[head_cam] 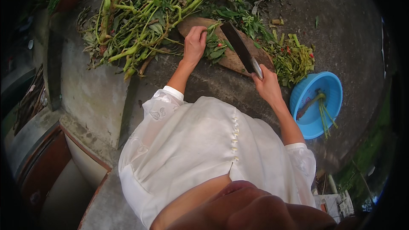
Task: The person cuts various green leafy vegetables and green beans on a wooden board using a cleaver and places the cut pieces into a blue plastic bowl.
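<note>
My right hand (267, 83) grips the metal handle of a cleaver (238, 44), whose broad dark blade slants up and left over a wooden chopping board (235, 62). At the board's left end, my left hand (194, 44) has its fingers closed on a leafy green stem (212, 43) with a small red flower. The blade is to the right of these leaves; whether it touches the board I cannot tell. A heap of chopped green stems (292, 59) lies off the board's right end, dotted with red petals.
Long thick-stemmed plants (143, 22) are piled at the upper left. More leafy cuttings (252, 22) lie behind the board. A blue plastic basin (334, 102) on the right holds a bent stalk (311, 103), its thin stems hanging over the rim. A concrete wall (92, 80) stands at left.
</note>
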